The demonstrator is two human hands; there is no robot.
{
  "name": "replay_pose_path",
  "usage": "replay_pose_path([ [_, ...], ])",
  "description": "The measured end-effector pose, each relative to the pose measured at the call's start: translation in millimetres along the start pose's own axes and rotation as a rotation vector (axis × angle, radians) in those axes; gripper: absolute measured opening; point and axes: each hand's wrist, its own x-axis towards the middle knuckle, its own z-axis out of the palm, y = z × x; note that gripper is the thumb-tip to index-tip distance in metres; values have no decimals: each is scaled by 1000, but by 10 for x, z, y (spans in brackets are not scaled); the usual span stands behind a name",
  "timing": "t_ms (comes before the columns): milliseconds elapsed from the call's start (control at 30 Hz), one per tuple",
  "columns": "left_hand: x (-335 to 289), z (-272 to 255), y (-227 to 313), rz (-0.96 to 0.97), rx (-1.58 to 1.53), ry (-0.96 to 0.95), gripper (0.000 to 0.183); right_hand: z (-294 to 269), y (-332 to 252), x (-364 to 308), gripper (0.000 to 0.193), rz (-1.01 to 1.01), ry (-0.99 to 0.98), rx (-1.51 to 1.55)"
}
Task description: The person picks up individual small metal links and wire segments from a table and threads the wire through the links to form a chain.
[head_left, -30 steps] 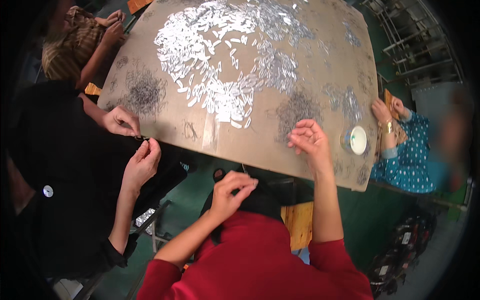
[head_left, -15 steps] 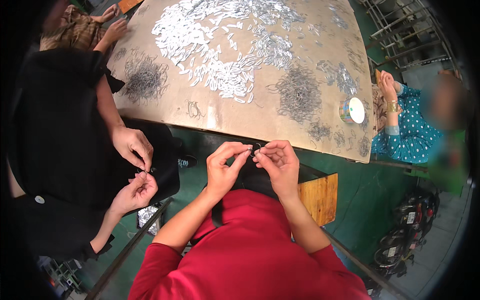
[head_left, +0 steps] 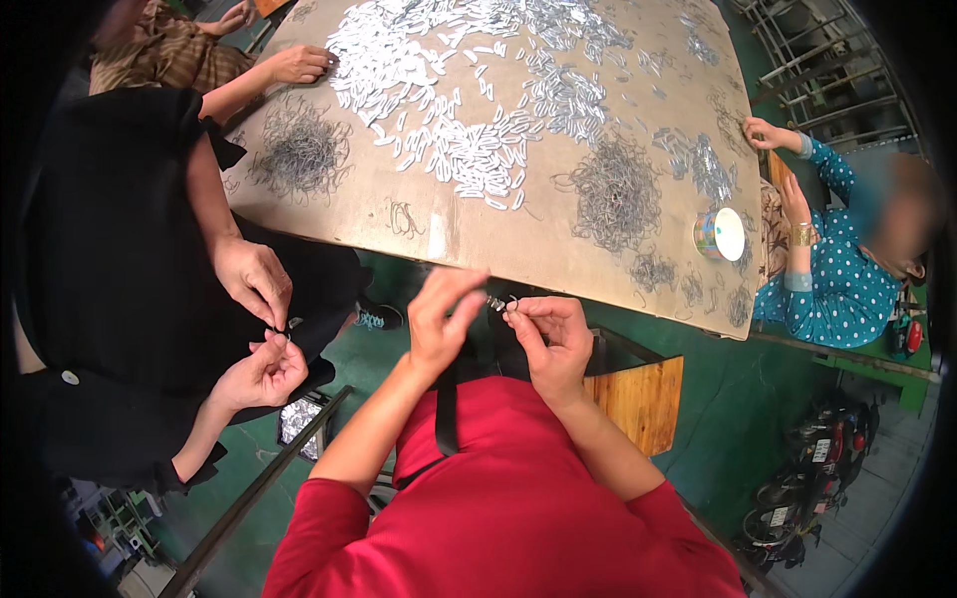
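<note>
My right hand [head_left: 551,339] is closed, thumb and forefinger pinching a thin bent wire piece [head_left: 513,301] in front of the table's near edge. A small shiny metal part [head_left: 495,303] hangs at those fingertips; whether it is joined to the wire is too small to tell. Just left of it is my left hand [head_left: 442,317], its fingers smeared by motion, so I cannot see whether they hold anything. On the tabletop [head_left: 478,244] beyond lie a big heap of silvery oval pieces [head_left: 469,149] and a tangled grey wire pile [head_left: 618,191].
A co-worker's hands [head_left: 267,369] work at a small dark piece on my left. Farther back, another hand [head_left: 299,64] touches the silver heap. A person in dotted sleeves [head_left: 832,259] sits right of the table. A white-topped cup [head_left: 720,234] stands near the right corner.
My left hand has moved slightly upward and blurred, showing the shiny part beside my right fingertips. The far-left co-worker's hand has reached the silver heap; the right-hand person's hands have moved apart.
</note>
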Motion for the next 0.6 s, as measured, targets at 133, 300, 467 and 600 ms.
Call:
replay_pose_path([
  [133,464,212,-587,4,212,-61,19,-25,18,29,13,-54,-24,-91],
  [300,802,479,-940,77,485,-226,15,-82,59,76,12,-107,-55,-188],
  [467,881,502,-914,116,659,-375,12,-104,111,114,11,-136,-31,-214],
  [600,767,390,-545,-483,108,-370,18,-116,128,125,11,-126,0,-209],
])
